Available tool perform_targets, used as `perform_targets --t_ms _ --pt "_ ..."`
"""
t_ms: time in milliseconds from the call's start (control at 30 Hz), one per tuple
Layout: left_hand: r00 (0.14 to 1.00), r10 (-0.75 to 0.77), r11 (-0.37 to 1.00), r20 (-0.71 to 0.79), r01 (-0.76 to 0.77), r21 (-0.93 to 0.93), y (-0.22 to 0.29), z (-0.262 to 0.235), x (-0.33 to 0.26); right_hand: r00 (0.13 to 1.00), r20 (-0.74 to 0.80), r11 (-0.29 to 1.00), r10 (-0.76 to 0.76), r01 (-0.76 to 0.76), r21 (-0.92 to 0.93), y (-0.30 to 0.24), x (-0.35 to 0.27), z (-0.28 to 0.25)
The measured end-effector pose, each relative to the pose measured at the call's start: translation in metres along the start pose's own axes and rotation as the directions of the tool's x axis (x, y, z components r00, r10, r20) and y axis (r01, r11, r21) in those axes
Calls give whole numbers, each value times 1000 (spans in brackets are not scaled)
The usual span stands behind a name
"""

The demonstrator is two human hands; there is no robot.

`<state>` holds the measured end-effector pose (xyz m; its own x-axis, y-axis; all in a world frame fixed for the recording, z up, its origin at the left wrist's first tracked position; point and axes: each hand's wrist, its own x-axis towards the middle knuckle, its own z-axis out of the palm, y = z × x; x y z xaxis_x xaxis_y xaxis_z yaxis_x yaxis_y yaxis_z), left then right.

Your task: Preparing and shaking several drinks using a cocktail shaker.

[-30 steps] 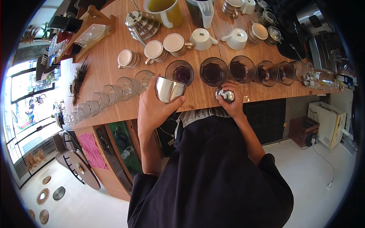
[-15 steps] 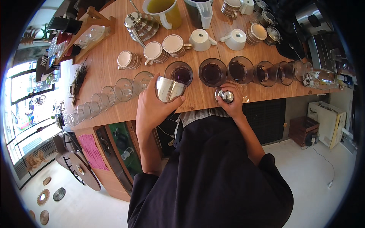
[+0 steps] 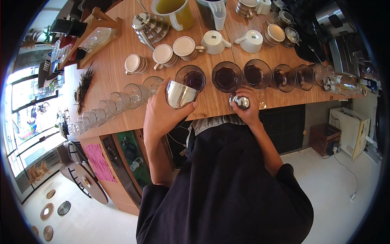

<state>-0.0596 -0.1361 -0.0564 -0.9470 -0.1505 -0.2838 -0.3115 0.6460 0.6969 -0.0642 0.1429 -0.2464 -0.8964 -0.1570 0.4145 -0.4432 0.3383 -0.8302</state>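
— While that left hand (image 3: 162, 116) wraps its fingers around the steel cup (image 3: 178, 94) at centre frame, what worries you first?

— The row of empty clear glasses (image 3: 109, 107) curving down the left edge of the wooden counter (image 3: 118, 69). They stand close together just beside the wrist. A sideways swing of the forearm could, I think, knock one into the next, or off the near edge.

— And the cup itself?

— It is lifted and looks tilted toward the nearest glass bowl of dark liquid (image 3: 191, 78), rim almost touching. Whether anything is inside the cup I cannot tell. If there is, a fast tip could splash past the bowl's rim onto the wood.

— Moving right?

— The right hand (image 3: 248, 110) is closed over a small round metal piece (image 3: 241, 101) at the counter's near edge, fingers curled on top of it. It sits just below the second dark bowl (image 3: 226, 76) and the third (image 3: 256, 75). A slip of that grip could send the piece rolling off the edge onto the floor, or nudge a bowl.

— Further right?

— More dark-filled glass bowls (image 3: 284, 77) trail toward the upper right, near the grey machine (image 3: 337, 20). They are well apart from both hands, so I judge them safe unless the counter gets jolted.
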Motion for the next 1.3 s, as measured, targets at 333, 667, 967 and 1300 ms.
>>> perform_targets --t_ms 333,667,967,1300 --pt "1000 28 999 -7 -28 -24 -4 1 0 1000 4 1000 20 -20 7 4 -4 1" --pt "982 77 888 -171 -145 -436 -48 36 -23 999 18 999 -31 31 -35 4 -3 1" --pt "837 348 809 -422 -496 -315 -99 86 -46 999 2 999 39 -39 29 10 -11 9" --pt "879 410 759 -243 -477 -443 -110 149 -25 983 -129 992 128 -126 18 12 -30 -7"
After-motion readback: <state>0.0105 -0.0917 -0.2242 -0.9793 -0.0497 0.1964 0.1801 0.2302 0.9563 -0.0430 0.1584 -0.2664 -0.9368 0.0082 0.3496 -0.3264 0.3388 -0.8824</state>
